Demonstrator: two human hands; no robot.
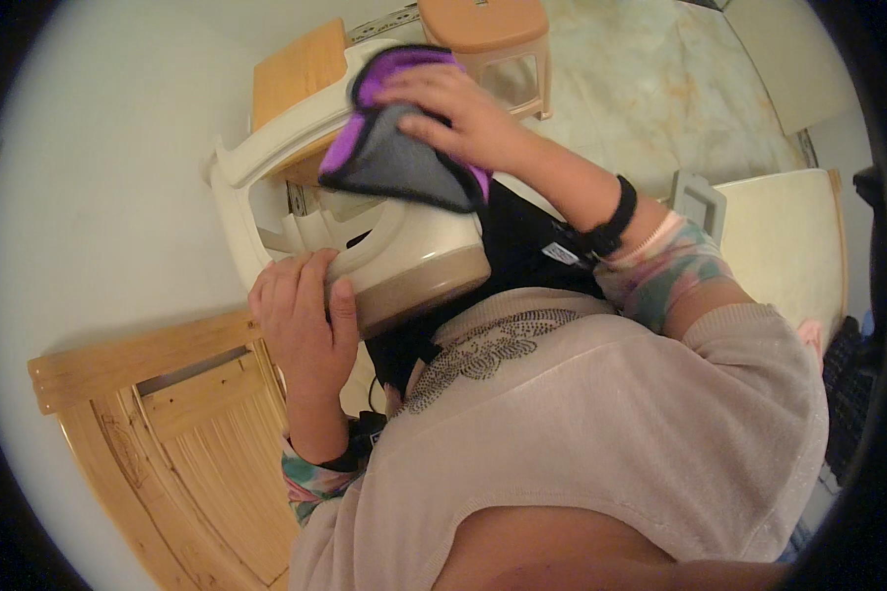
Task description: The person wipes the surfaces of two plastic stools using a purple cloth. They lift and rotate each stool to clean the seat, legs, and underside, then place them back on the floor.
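Observation:
A cream plastic stool (419,241) with a brownish band along one edge and open legs lies tipped over in front of my body. My left hand (306,320) is closed round its near left edge, fingers over the top and thumb toward the band. On the stool's upper side lies a purple and grey cleaning cloth (404,163) with black trim, folded partly over itself. My right hand (463,118) grips this cloth from above, holding it against the stool. Part of the stool is hidden under the cloth.
At the back stands an orange-brown plastic stool (488,30), with a wooden board (298,74) to its left. A wooden chair back (197,424) is at the lower left, beside the white wall (99,217). A pale panel with wooden edging (784,236) stands right, over marbled floor tiles (650,89).

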